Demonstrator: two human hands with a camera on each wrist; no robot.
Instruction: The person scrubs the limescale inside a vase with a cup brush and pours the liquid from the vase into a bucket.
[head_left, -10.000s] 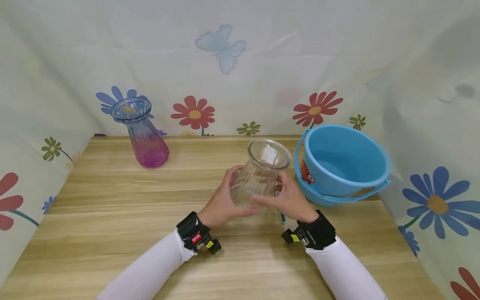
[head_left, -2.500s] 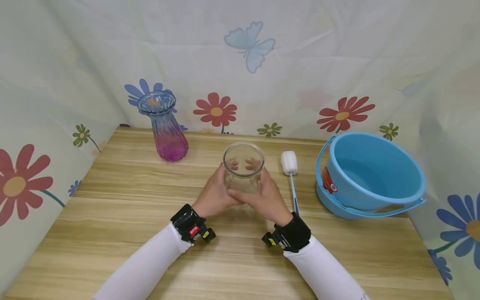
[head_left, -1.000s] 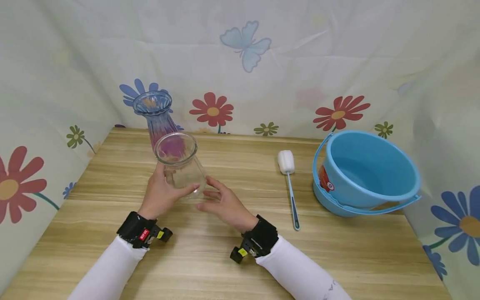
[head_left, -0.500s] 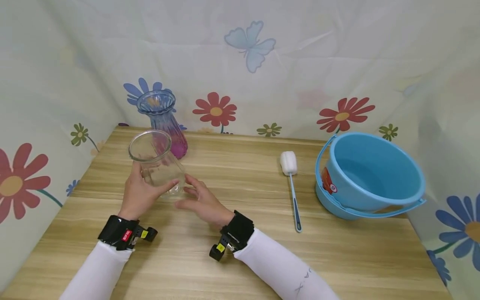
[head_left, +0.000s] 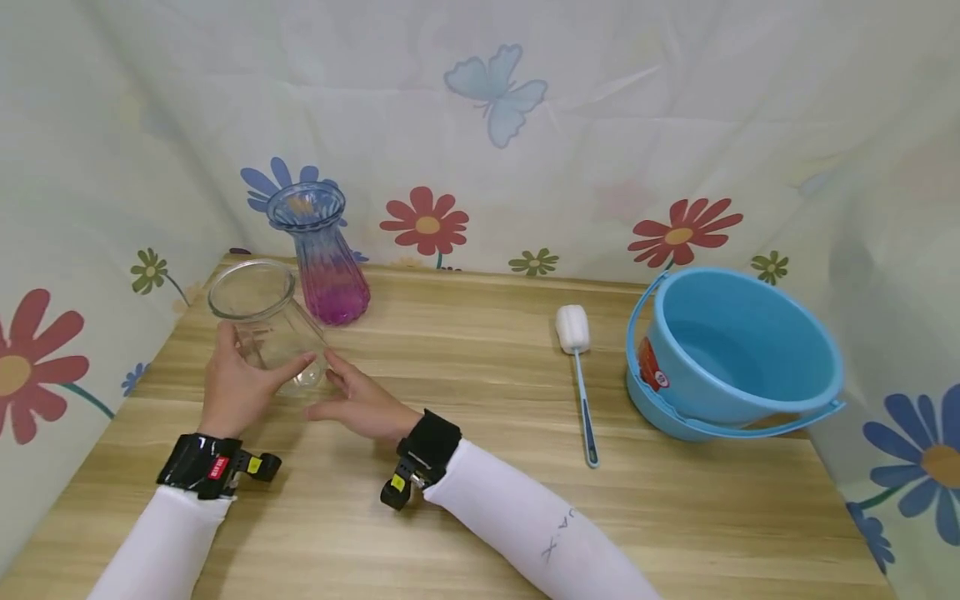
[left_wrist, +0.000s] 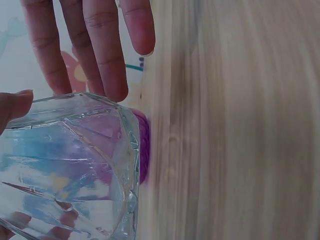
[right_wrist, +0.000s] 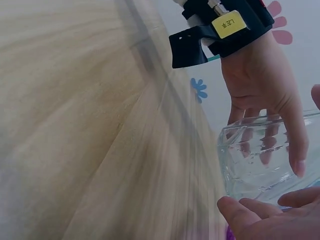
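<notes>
A clear glass vase (head_left: 281,346) stands out at the left, its wide rim at the top. My left hand (head_left: 236,383) grips it, thumb across the near side and fingers behind, partly seen through the glass in the right wrist view. My right hand (head_left: 363,404) is at the right of its lower part, fingertips right at the glass. In the left wrist view the right hand's fingers (left_wrist: 105,55) are nearly straight beside the vase's base. A blue-to-pink ribbed glass vase (head_left: 330,275) stands upright just behind, at the right of the clear one.
A bottle brush (head_left: 573,329) with a white sponge head and blue handle lies on the wooden table (head_left: 480,517). At the right stands a light blue bucket (head_left: 697,400), its handle hanging down. A flowered cloth (head_left: 585,150) rises behind and at both sides.
The clear vase has travelled from the middle to the left with both hands. The right hand's fingers have straightened from their earlier wrap. The brush, hidden behind the hands at first, shows fully.
</notes>
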